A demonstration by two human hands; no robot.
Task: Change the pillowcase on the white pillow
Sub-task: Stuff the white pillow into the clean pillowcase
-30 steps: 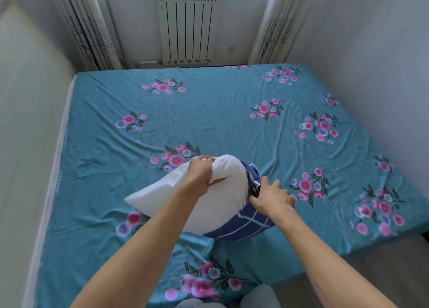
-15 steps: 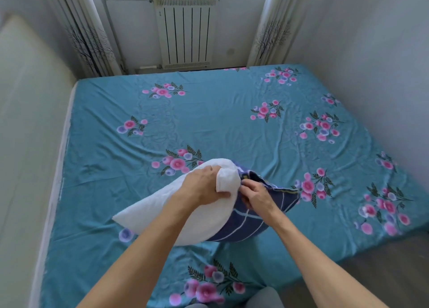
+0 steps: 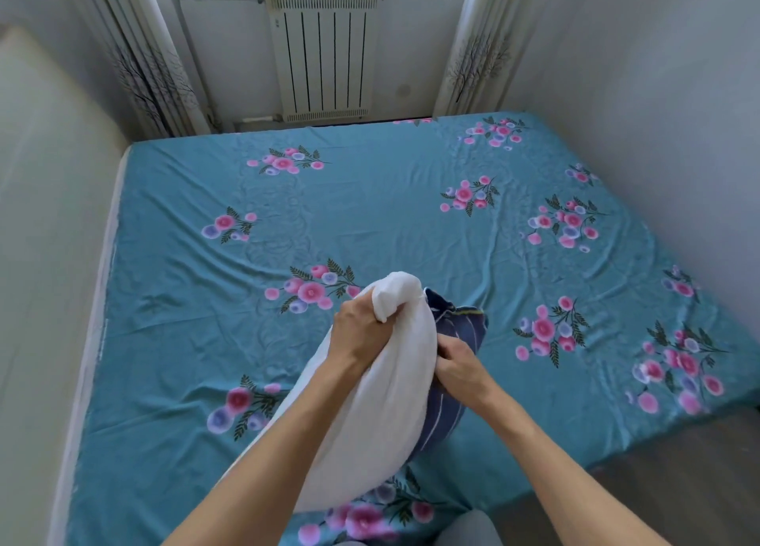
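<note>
Progress looks partial to me: at lower centre above the bed (image 3: 370, 200), my left hand (image 3: 362, 336) clamps the white pillow (image 3: 382, 414), mostly bare, while my right hand (image 3: 456, 364) pinches the navy pillowcase (image 3: 460, 323) around 1 end.

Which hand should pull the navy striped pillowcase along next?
Probably the right hand: it already pinches the navy striped pillowcase at the pillow's side, while the left hand grips the white pillow near its top corner, steadying it.

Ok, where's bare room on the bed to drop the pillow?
Bare sheet lies beyond the hands toward the radiator, and left toward the cream panel. It is crowded where the left hand grips the pillow and the right hand holds the navy pillowcase.
</note>
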